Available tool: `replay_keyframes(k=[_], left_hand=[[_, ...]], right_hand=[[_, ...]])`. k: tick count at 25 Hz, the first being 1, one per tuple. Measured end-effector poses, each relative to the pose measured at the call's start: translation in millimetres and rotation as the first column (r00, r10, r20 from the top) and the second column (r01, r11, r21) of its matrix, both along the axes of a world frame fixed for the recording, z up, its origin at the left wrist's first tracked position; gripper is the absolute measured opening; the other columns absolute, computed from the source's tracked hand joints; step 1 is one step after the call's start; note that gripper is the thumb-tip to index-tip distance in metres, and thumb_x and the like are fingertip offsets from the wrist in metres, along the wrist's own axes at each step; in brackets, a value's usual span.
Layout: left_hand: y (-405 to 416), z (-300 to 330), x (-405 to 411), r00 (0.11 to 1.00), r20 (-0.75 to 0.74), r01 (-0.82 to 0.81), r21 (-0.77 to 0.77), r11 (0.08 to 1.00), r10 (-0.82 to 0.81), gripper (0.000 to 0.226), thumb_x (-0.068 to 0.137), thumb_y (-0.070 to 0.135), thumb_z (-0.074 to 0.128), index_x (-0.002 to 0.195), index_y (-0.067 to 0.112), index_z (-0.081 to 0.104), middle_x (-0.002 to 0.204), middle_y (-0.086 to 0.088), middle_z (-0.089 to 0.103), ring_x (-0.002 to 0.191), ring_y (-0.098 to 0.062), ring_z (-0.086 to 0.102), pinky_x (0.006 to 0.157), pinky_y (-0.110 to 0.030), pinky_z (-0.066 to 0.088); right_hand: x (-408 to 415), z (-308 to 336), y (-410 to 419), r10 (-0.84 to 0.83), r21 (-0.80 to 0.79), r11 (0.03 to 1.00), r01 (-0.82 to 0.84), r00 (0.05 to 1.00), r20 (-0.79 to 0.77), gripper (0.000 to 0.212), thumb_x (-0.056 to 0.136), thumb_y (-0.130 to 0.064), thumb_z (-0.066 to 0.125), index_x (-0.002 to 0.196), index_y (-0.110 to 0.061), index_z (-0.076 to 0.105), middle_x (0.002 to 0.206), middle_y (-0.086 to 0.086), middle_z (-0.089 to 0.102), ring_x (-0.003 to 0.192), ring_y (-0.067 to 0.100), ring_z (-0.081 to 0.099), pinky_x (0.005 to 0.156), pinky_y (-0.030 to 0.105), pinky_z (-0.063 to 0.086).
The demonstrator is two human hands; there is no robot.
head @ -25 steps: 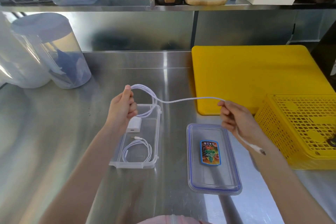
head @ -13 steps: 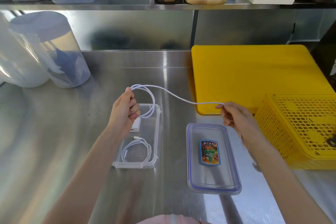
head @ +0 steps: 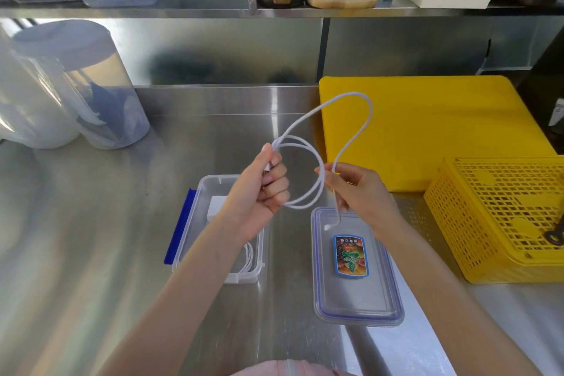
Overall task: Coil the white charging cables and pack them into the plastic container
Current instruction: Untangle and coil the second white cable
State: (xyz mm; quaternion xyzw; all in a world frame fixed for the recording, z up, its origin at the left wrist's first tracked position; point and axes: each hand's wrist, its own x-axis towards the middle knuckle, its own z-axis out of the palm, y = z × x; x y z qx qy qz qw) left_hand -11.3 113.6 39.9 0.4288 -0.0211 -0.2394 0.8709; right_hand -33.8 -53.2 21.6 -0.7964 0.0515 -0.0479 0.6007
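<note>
A white charging cable (head: 317, 175) is held in the air between both hands, above the steel counter. My left hand (head: 262, 189) is shut on its gathered loops. My right hand (head: 355, 189) pinches the cable's free length, which arcs up over the yellow board and hangs down to a connector end (head: 328, 226). Below my left arm sits the clear plastic container (head: 210, 189). It holds a white charger block (head: 215, 207) and a second coiled white cable (head: 248, 259), both partly hidden by my arm.
The container's clear lid (head: 355, 268) with a colourful label lies on the counter, right of the container. A yellow cutting board (head: 427, 128) and a yellow perforated basket (head: 500, 217) are at the right. Clear tubs (head: 76, 85) stand at back left. A shelf runs above.
My right hand moved left toward my left hand, turning the stretched cable into a new large loop. The cable's free end now dangles over the lid.
</note>
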Motion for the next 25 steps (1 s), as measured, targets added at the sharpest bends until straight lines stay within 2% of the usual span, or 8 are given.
replay_keyframes(k=[5, 10, 14, 16, 18, 20, 23, 25], left_hand=[[-7, -5, -8, 0.999, 0.044, 0.004, 0.113, 0.994, -0.009, 0.039, 0.097, 0.034, 0.032, 0.062, 0.019, 0.04, 0.04, 0.009, 0.031, 0.031, -0.001, 0.023, 0.032, -0.013, 0.021], [-13, -8, -7, 0.958, 0.274, -0.198, 0.406, 0.892, 0.088, 0.035, 0.097, 0.03, 0.031, 0.065, 0.018, 0.035, 0.041, 0.013, 0.031, 0.034, -0.003, 0.025, 0.035, -0.012, 0.026], [-13, -14, -3, 0.952, 0.286, -0.248, 0.49, 0.836, 0.114, 0.035, 0.097, 0.029, 0.032, 0.064, 0.018, 0.033, 0.039, 0.014, 0.03, 0.033, -0.003, 0.025, 0.035, -0.012, 0.026], [-12, -16, -2, 0.947, 0.297, -0.264, 0.506, 0.821, 0.122, 0.036, 0.097, 0.03, 0.033, 0.063, 0.018, 0.032, 0.038, 0.014, 0.029, 0.034, -0.003, 0.025, 0.035, -0.012, 0.026], [-9, -16, -1, 0.937, 0.327, -0.286, 0.512, 0.81, 0.124, 0.037, 0.097, 0.03, 0.033, 0.062, 0.019, 0.031, 0.039, 0.013, 0.029, 0.035, -0.003, 0.025, 0.037, -0.012, 0.028], [-8, -18, -1, 0.925, 0.362, -0.301, 0.514, 0.803, 0.114, 0.036, 0.097, 0.03, 0.033, 0.063, 0.019, 0.033, 0.04, 0.014, 0.029, 0.037, -0.004, 0.025, 0.038, -0.013, 0.03], [-6, -19, 2, 0.914, 0.386, -0.311, 0.466, 0.828, 0.126, 0.034, 0.098, 0.027, 0.032, 0.065, 0.018, 0.034, 0.042, 0.014, 0.031, 0.037, -0.003, 0.025, 0.037, -0.013, 0.029], [0, -18, 9, 0.912, 0.368, -0.334, 0.411, 0.848, 0.181, 0.034, 0.098, 0.026, 0.032, 0.065, 0.017, 0.034, 0.041, 0.013, 0.031, 0.036, -0.002, 0.025, 0.036, -0.013, 0.028]], right_hand=[[-2, 11, 1, 0.085, 0.6, 0.8, 0.004, 0.989, -0.12, 0.022, 0.089, -0.02, 0.051, 0.077, -0.017, 0.068, 0.063, -0.002, 0.072, 0.063, 0.008, 0.068, 0.055, 0.017, 0.054], [-7, 8, 6, 0.281, 0.779, 0.627, 0.016, 0.928, -0.245, 0.025, 0.089, -0.024, 0.048, 0.075, -0.016, 0.068, 0.061, -0.004, 0.068, 0.06, 0.006, 0.065, 0.062, 0.021, 0.055], [-8, 5, 19, 0.36, 0.873, 0.486, 0.049, 0.898, -0.251, 0.028, 0.092, -0.028, 0.041, 0.085, -0.008, 0.06, 0.046, -0.006, 0.052, 0.05, 0.008, 0.052, 0.064, 0.022, 0.047], [-8, 4, 22, 0.347, 0.834, 0.551, -0.005, 0.911, -0.224, 0.025, 0.091, -0.029, 0.043, 0.087, -0.009, 0.058, 0.046, -0.007, 0.045, 0.052, 0.009, 0.047, 0.066, 0.022, 0.042], [-8, 2, 25, 0.298, 0.681, 0.726, -0.093, 0.935, -0.19, 0.009, 0.088, -0.018, 0.051, 0.09, -0.013, 0.059, 0.057, -0.005, 0.051, 0.061, 0.009, 0.052, 0.069, 0.021, 0.047], [-9, -3, 24, 0.218, 0.524, 0.846, -0.099, 0.961, -0.17, 0.012, 0.087, -0.011, 0.052, 0.094, -0.017, 0.06, 0.076, -0.003, 0.059, 0.073, 0.007, 0.06, 0.068, 0.015, 0.052], [-11, -8, 22, 0.143, 0.284, 0.954, -0.097, 0.979, -0.145, 0.019, 0.092, -0.017, 0.045, 0.101, -0.021, 0.061, 0.094, -0.003, 0.065, 0.085, 0.005, 0.064, 0.065, 0.008, 0.051], [-13, -10, 18, 0.143, 0.234, 0.966, -0.111, 0.982, -0.12, 0.023, 0.094, -0.018, 0.039, 0.097, -0.02, 0.062, 0.088, 0.0, 0.069, 0.078, 0.006, 0.067, 0.066, 0.011, 0.054]])
